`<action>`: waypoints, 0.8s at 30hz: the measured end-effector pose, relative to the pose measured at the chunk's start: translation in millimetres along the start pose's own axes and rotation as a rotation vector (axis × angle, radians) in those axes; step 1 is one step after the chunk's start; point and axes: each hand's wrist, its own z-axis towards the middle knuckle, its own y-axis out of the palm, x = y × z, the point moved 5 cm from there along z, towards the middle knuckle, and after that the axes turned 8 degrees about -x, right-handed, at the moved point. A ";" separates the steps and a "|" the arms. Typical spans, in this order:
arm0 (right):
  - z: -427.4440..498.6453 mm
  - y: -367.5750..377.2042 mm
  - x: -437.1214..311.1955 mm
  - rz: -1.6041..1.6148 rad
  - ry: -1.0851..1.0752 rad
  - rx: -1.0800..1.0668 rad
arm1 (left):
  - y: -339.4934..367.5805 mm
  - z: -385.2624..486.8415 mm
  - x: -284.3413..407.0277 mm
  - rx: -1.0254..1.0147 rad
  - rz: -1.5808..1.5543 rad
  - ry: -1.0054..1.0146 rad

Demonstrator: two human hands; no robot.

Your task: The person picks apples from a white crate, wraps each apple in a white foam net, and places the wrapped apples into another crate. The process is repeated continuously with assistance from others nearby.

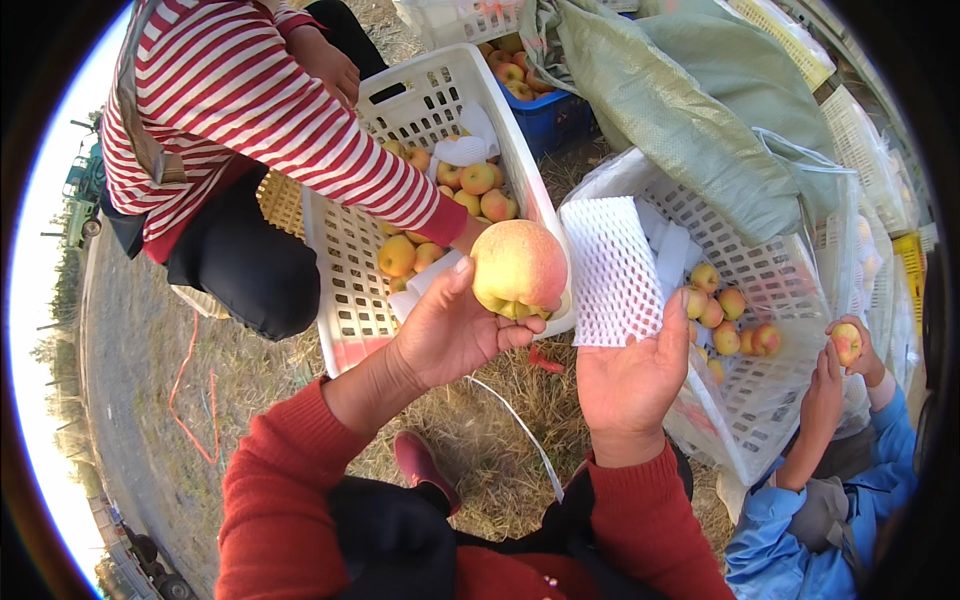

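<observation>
In my left hand (457,330) rests a large yellow and pink apple (519,266), its knobbly end facing down towards my fingers. My right hand (628,382) holds a flat white foam net sleeve (613,271), with the thumb along its lower right corner. Apple and sleeve are apart, side by side in front of me. Below the left hand stands a white slatted plastic crate (349,281) with several apples (480,180) and pieces of white foam in it. Behind my right hand, a second white crate (765,420) lined with clear plastic holds smaller apples (724,307).
A person in a striped top (300,135) reaches into the left crate. At right, another person's hands (840,367) hold an apple. A green woven sack (690,97) drapes over the right crate. Behind stands a blue crate (551,120) of apples. A white strap (525,427) lies on dry grass.
</observation>
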 end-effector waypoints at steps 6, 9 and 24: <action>2.7 -2.3 1.9 -0.010 0.098 -0.054 | 28.5 8.7 -7.6 -0.016 0.206 0.039; 5.9 7.2 1.2 0.157 0.154 -0.255 | 37.7 11.1 -10.6 0.059 0.272 0.047; 6.6 -0.9 -12.4 -0.334 0.174 -0.191 | 54.1 13.7 4.0 0.175 0.963 -0.011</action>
